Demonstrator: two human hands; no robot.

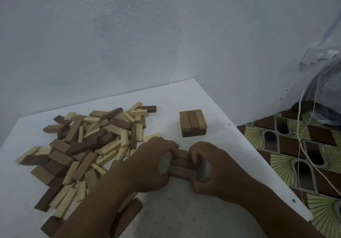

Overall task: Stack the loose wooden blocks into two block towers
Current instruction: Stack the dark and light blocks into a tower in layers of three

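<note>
Squaring up a row of brown blocks (183, 166) between both hands, low on the white counter (184, 210). Left hand (153, 166) presses on the row's left end, right hand (208, 167) on its right end; the fingers of both are curled in and closed against the block ends, thumbs toward the near side. At least three blocks show side by side between the hands, long sides touching. Whether anything lies under them cannot be told; the hands hide the base.

Started tower (193, 123) stands farther back on the counter, apart from the hands: two layers visible, top layer of three blocks side by side, the layer beneath turned crosswise. Nothing touches it.

Loose pile (88, 145) sprawls over the left half of the counter, dark and pale blocks mixed, many overlapping, some lying under the left forearm.

Judgement: step in hand is the first layer of the second tower, or a layer being gathered for the first one; position near the person suggests the former. Task is early, since most blocks are unstacked.

Next move calls for releasing the row without dragging it, checking that the ends sit flush, then drawing three more blocks from the pile and laying them crosswise on top. Care needed with the left forearm over the pile edge, as lifting it may scatter blocks.
</note>
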